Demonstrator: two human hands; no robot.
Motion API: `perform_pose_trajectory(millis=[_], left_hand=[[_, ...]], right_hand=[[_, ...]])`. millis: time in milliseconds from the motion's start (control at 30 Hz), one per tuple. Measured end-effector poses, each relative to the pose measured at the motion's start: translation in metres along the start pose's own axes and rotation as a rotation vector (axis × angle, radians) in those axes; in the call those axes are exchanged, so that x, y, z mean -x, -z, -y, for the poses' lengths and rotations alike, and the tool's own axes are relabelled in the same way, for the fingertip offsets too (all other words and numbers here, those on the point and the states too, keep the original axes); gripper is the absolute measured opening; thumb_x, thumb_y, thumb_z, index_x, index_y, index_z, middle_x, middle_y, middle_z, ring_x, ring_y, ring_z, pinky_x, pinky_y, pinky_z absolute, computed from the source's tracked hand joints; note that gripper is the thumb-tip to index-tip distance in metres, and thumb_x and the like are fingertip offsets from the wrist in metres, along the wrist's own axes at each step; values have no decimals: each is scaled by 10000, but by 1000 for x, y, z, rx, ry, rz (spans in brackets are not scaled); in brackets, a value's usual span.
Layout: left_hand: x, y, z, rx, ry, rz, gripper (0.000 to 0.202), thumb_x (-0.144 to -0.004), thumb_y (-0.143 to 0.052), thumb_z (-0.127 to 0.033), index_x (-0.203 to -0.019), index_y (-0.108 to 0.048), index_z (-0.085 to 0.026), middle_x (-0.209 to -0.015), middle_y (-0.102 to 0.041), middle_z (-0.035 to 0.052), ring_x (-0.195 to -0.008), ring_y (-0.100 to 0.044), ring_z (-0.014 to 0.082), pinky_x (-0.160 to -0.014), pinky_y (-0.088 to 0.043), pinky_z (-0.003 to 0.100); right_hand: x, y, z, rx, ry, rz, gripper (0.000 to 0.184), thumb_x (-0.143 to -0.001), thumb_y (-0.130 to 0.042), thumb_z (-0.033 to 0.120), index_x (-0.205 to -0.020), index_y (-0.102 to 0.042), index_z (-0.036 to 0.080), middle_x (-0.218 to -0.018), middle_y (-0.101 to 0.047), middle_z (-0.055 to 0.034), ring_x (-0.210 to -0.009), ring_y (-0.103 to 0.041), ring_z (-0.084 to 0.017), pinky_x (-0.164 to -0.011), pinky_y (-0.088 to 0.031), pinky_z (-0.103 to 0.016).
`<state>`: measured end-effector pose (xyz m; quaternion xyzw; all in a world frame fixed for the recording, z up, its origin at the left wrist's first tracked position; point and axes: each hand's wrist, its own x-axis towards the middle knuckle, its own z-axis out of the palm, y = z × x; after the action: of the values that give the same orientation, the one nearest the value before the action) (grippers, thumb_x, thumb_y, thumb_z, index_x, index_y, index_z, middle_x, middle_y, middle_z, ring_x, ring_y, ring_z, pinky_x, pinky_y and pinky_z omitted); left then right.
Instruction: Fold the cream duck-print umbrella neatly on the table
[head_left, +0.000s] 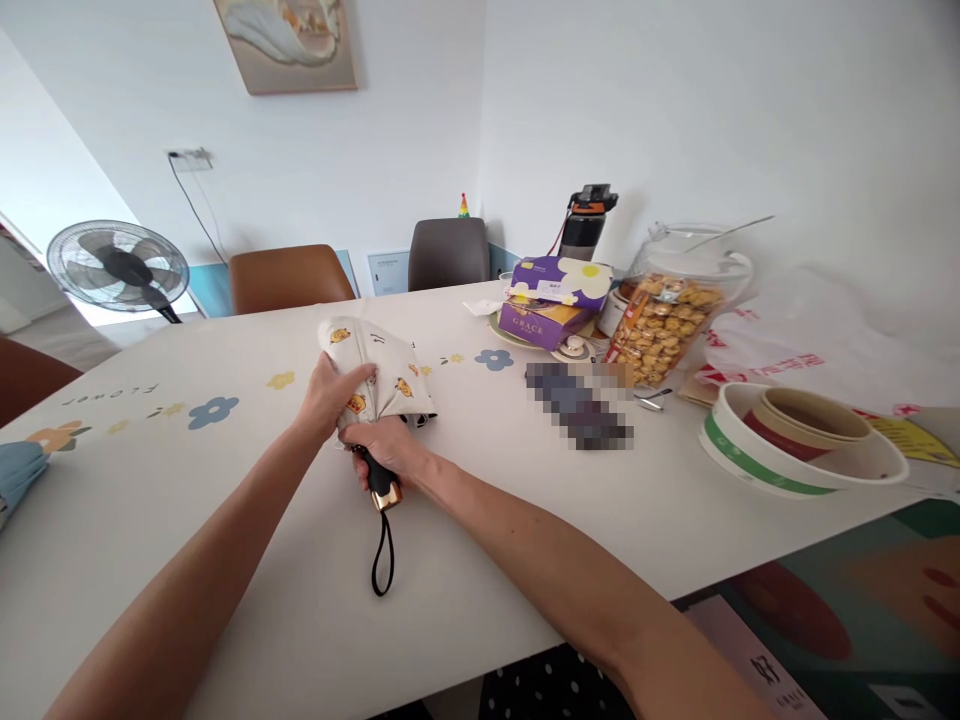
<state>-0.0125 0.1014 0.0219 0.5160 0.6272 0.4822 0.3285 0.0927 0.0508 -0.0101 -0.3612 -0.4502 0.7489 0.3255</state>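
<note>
A folding umbrella (390,365) with white fabric and small yellow cartoon prints lies over the table, its canopy collapsed but loose and bulging. My left hand (334,395) grips the fabric along the left side, thumb laid across the top. Lower down, my right hand (390,450) is closed around the base of the canopy, just above the handle. The black and gold handle (385,485) points toward me, and a black wrist strap loop (382,560) hangs from its end. Some of the fingers of both hands are hidden behind the umbrella.
The white table (300,620) has printed flowers. On its right are a tissue pack (562,280), a purple box (540,320), a snack jar (664,320), a black bottle (583,230), nested paper bowls (780,480) and a plastic bag (810,330). Blue fabric (19,475) lies at left.
</note>
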Motion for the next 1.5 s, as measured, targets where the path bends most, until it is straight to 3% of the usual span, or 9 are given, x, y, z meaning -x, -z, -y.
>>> perform_pose_trajectory(millis=[233, 367, 667, 900, 967, 1033, 1133, 1333, 1500], left_hand=[[-6, 17, -10, 426, 173, 126, 482, -668, -614, -405, -1067, -593, -135, -854, -677, 120, -769, -649, 276, -713, -543, 407], [-3, 23, -12, 398, 86, 192, 536, -742, -470, -515, -1135, -579, -168, -851, -677, 106, -855, -637, 309, -787, -522, 460], [0, 27, -10, 352, -32, 134, 517, -775, -390, -515, -1146, -586, -213, -849, -673, 88, -952, -601, 328, -804, -507, 504], [-11, 22, 1, 485, -43, 174, 515, -766, -443, -494, -1175, -549, -199, -969, -665, 91, -954, -605, 292, -805, -516, 422], [-15, 18, 2, 410, -21, 162, 523, -751, -480, -464, -1188, -526, -179, -1069, -633, 110, -998, -586, 286, -827, -502, 406], [-14, 13, -1, 219, -39, 50, 582, -707, -557, -404, -1231, -474, -164, -1211, -552, 131, -1104, -523, 284, -893, -457, 400], [-1, 4, -11, -129, -184, -84, 658, -671, -604, -328, -1283, -403, -191, -1342, -436, 112, -1222, -410, 264, -991, -356, 399], [31, -25, -17, -519, -453, 243, 522, -700, -533, -294, -1211, -475, -203, -1309, -461, 69, -1241, -377, 238, -1011, -314, 360], [29, -35, -8, -667, -400, 333, 502, -669, -532, -279, -1163, -515, -190, -1278, -489, 73, -1210, -405, 249, -961, -344, 321]], right_hand=[[13, -3, 7, 81, 21, 160, 157, -685, -538, 212, -574, -433, 174, -366, -473, 36, -298, -443, -110, -304, -398, -219], [19, -6, 12, 92, 45, 166, 155, -694, -551, 240, -611, -435, 179, -358, -450, 50, -296, -427, -104, -303, -386, -213], [17, -11, 6, 9, 140, 186, 235, -653, -657, 323, -750, -496, 181, -435, -426, 81, -353, -431, -88, -321, -418, -202], [9, -6, 1, 141, 175, -3, 172, -674, -608, 267, -707, -463, 182, -380, -426, 72, -314, -423, -99, -297, -390, -206], [4, -2, 0, 155, 170, -90, 143, -676, -589, 235, -694, -457, 183, -366, -423, 67, -311, -430, -112, -282, -384, -216], [-2, 3, 0, 86, 134, -147, 147, -670, -590, 204, -700, -447, 185, -387, -425, 68, -318, -438, -115, -280, -398, -229], [-8, 8, 2, -88, -15, -182, 196, -658, -630, 177, -722, -445, 173, -479, -460, 58, -352, -452, -94, -315, -446, -242], [-9, 8, 4, -200, -102, -166, 125, -779, -544, 262, -771, -460, 170, -485, -460, 38, -346, -438, -97, -298, -428, -250], [-10, 6, 1, -210, -93, -166, 112, -827, -502, 276, -778, -479, 178, -451, -444, 41, -336, -423, -106, -317, -427, -258]])
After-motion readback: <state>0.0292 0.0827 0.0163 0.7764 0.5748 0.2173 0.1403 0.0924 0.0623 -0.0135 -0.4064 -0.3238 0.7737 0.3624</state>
